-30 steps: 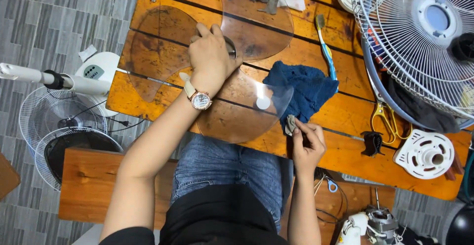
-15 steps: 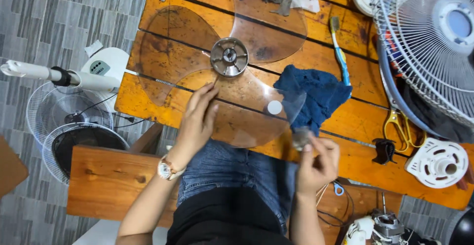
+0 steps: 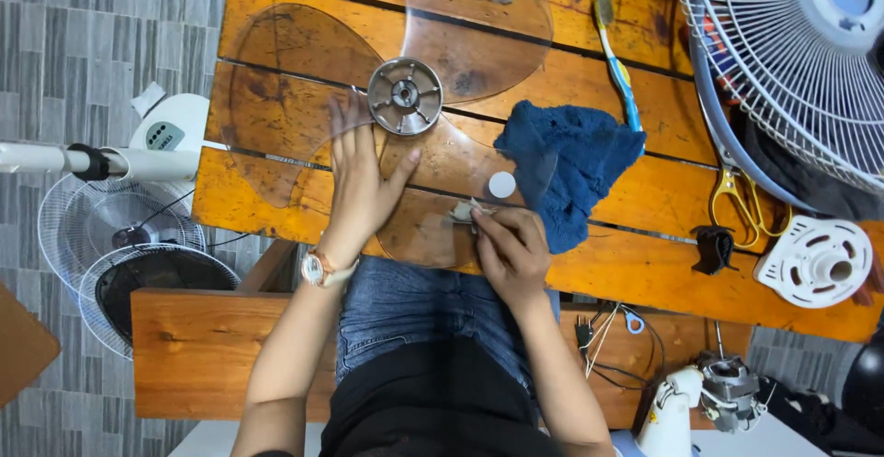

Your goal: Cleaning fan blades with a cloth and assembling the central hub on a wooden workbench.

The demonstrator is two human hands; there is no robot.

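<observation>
A clear plastic fan blade [image 3: 276, 107] with a grey metal hub [image 3: 405, 95] lies flat on the orange wooden table [image 3: 645, 254]. My left hand [image 3: 361, 181] rests palm down on the blade just below the hub, fingers spread. My right hand [image 3: 509, 247] pinches a small crumpled grey wipe [image 3: 463, 210] and presses it on the nearest lobe of the blade, beside a round white sticker [image 3: 502, 185]. A watch [image 3: 318, 270] is on my left wrist.
A blue cloth [image 3: 575, 158] lies right of the blade, with a blue toothbrush [image 3: 619, 66] above it. A wire fan guard [image 3: 792, 61], yellow scissors [image 3: 732, 195] and a white round fan part [image 3: 815, 259] sit at right. A standing fan [image 3: 120, 236] is on the floor at left.
My left hand slid from the hub down toward me and now lies flat below it. My right hand brought the wipe up from the table edge onto the blade.
</observation>
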